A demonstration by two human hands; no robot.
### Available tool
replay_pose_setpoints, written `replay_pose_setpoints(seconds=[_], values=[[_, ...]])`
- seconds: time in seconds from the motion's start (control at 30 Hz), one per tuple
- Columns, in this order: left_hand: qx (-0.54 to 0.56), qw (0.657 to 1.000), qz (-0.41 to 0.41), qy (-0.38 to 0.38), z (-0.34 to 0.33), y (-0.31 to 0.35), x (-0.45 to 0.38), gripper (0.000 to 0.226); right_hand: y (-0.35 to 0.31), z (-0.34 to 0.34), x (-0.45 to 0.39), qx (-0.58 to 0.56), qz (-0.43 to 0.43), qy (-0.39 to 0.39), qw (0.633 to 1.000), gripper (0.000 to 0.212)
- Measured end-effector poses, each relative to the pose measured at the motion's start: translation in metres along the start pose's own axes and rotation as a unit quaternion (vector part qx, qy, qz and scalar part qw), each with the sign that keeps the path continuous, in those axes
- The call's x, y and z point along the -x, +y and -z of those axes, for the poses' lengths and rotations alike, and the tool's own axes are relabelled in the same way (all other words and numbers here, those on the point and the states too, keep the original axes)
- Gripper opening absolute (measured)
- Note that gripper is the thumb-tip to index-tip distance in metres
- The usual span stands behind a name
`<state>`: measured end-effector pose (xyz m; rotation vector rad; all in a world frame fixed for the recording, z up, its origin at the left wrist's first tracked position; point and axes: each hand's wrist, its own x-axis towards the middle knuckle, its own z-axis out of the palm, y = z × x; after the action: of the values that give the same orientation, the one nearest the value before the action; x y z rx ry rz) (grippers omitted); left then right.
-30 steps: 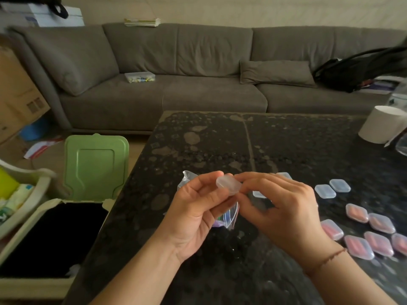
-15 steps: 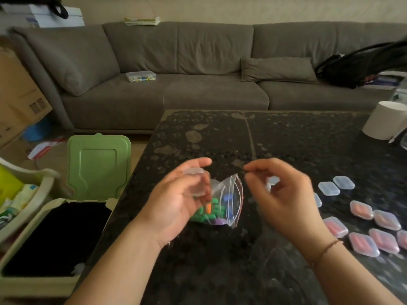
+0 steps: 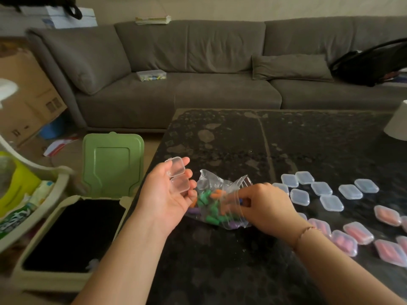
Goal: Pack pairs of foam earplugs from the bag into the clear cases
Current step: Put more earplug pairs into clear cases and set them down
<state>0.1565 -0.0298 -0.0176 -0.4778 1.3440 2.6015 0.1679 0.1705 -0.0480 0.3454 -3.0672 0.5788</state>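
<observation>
My left hand (image 3: 167, 194) lies palm-up, fingers relaxed, carrying the opened clear case (image 3: 178, 175) on them; my right hand (image 3: 263, 205) reaches into the zip bag (image 3: 220, 194) on the dark table (image 3: 242, 271), fingers curled among the coloured earplugs (image 3: 209, 205), though I cannot tell whether they pinch one. Advisably, I would draw one matched pair, keeping the case level beside the bag mouth; empty cases (image 3: 317, 188) and filled cases (image 3: 357, 233) wait to the right.

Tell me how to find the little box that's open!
Start at the dark table in front of the sofa, then find the person's left hand at its left edge, beside the bag of colourful earplugs. The open case lies on those fingers. Unlike the shut cases lying on the table, its lid is flipped open.
</observation>
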Motion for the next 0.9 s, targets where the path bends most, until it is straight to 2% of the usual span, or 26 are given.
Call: replay_pose_setpoints(seconds=[0.1,0.3,0.53,0.73,0.83,0.9], values=[[0.003,1.0,0.004,0.011,0.002,0.003,-0.001,0.034,-0.003,-0.002,-0.001,0.044,0.002,-0.012,0.999,0.038],[0.006,1.0,0.014,-0.001,0.003,0.003,-0.002,0.037,-0.003,-0.007,-0.002,0.089,0.019,0.027,0.996,0.04],[-0.007,1.0,0.009,0.007,0.005,0.003,-0.002,0.036,0.0,-0.011,-0.003,-0.008,0.002,0.039,0.999,0.032],[-0.012,1.0,0.006,0.013,0.006,0.002,-0.004,0.035,0.005,-0.01,-0.004,-0.066,0.027,0.04,0.997,0.031],[-0.014,1.0,0.0,0.016,0.001,-0.001,-0.002,0.033,0.01,0.002,-0.001,-0.101,0.021,0.057,0.993,0.014],[-0.005,1.0,-0.026,0.017,-0.006,-0.008,0.003,0.028,0.017,0.018,0.002,-0.1,0.016,0.085,0.991,0.013]])
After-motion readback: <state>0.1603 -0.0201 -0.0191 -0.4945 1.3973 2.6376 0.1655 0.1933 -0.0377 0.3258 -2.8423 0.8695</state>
